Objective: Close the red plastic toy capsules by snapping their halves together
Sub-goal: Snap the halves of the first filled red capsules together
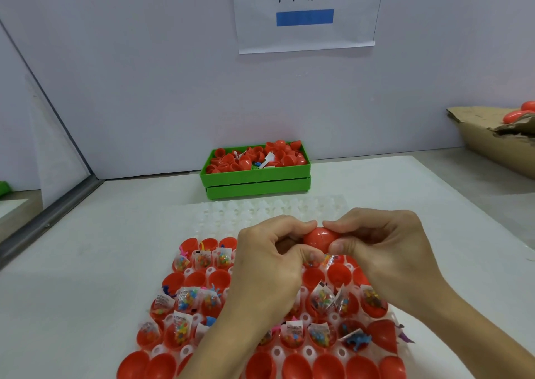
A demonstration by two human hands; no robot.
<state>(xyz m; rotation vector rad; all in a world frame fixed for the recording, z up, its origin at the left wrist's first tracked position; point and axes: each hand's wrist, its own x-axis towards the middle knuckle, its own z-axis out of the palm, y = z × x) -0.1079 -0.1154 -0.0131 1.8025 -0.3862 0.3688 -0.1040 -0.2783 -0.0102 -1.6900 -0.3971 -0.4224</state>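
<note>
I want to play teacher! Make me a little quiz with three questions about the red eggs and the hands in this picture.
1. True or false: both hands grip one red capsule.
2. What colour is the crate of loose capsule halves by the wall? A) blue B) green C) yellow
3. Fill in: the open halves in the tray hold small ____ of toys.

Key
1. True: the left hand and right hand pinch it from either side, above the tray.
2. B
3. bags
</note>
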